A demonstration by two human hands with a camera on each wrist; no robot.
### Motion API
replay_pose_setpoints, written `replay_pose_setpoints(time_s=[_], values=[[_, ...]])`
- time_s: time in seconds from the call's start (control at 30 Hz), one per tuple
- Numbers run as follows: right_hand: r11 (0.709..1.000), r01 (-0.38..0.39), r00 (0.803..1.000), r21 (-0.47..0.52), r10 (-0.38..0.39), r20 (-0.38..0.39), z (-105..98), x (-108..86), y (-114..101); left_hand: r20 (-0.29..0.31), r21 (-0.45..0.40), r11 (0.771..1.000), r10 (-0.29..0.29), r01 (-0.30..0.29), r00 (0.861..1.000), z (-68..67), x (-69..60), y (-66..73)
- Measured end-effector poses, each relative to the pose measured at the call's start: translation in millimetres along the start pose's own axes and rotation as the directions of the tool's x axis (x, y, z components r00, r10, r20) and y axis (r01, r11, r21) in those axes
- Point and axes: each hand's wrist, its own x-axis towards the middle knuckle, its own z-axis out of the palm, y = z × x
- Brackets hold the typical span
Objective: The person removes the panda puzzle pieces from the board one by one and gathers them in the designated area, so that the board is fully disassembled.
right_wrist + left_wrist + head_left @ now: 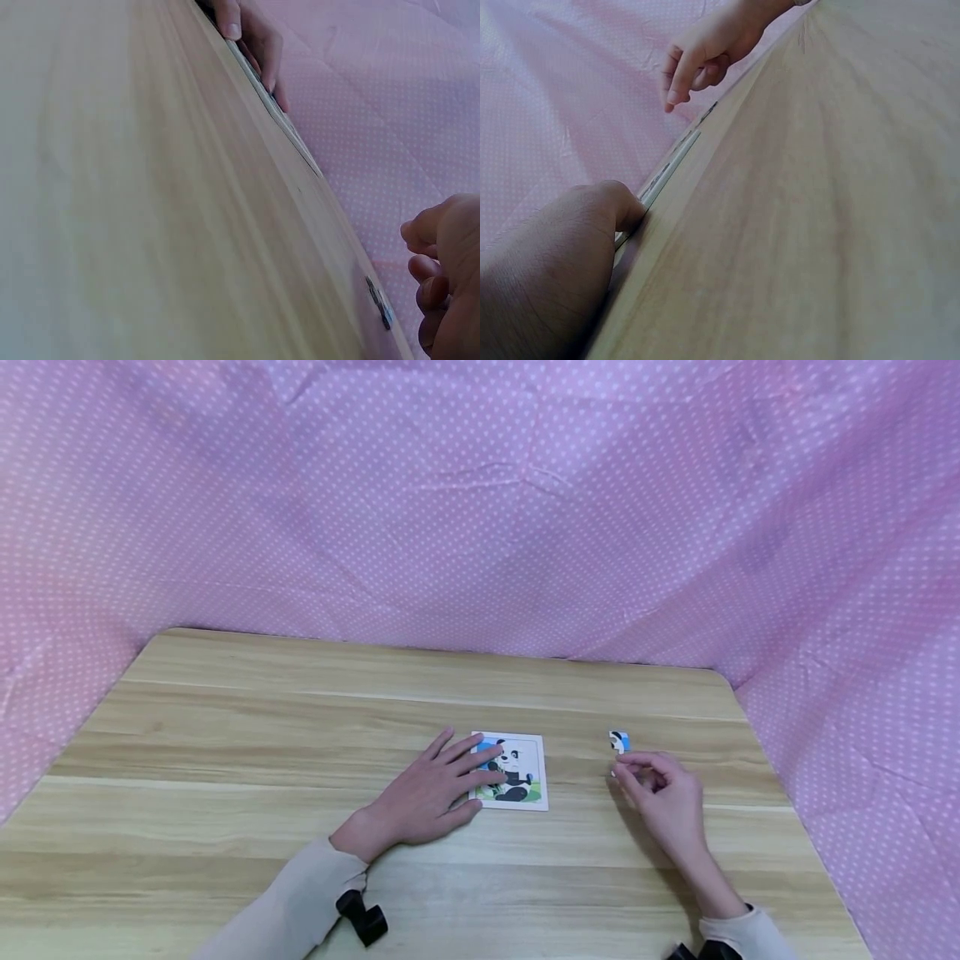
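Observation:
A square white-bordered panda picture board (544,777), which looks like a puzzle, lies flat on the table. My left hand (423,797) rests on its left side with fingers spread over the picture; the thumb reaches the near edge. Right of the board lies a small piece (618,741) in blue, black and white. Just on the near side of it hovers my right hand (671,802), thumb and forefinger close together, other fingers curled. Nothing shows between those fingertips in the left wrist view. A tiny bluish bit sits by the thumb tip, mostly hidden.
The wooden table (262,735) has rounded far corners. Behind it and along its sides hangs a pink cloth (480,527) with white dots. Each wrist wears a black strap device (362,917).

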Motion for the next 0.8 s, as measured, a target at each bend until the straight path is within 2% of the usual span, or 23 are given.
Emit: replay_pose_setpoints(time_s=[0.27, 0.53, 0.8], values=[[1.000, 0.013, 0.996, 0.018, -0.015, 0.090, 6.1, -5.2, -17.9, 0.005, -0.005, 1.000, -0.002, 0.002, 1.000, -0.6, 0.4, -0.4], [0.999, 0.030, 0.978, 0.014, -0.032, 0.205, 14.6, -7.8, -27.8, 0.000, -0.018, 1.000, -0.002, 0.002, 1.000, -1.4, 0.0, 0.8], [0.997, 0.069, 0.965, 0.022, -0.073, 0.254, 25.4, -8.8, -35.0, 0.000, -0.013, 1.000, -0.003, 0.003, 1.000, -1.2, -0.4, 1.7]])
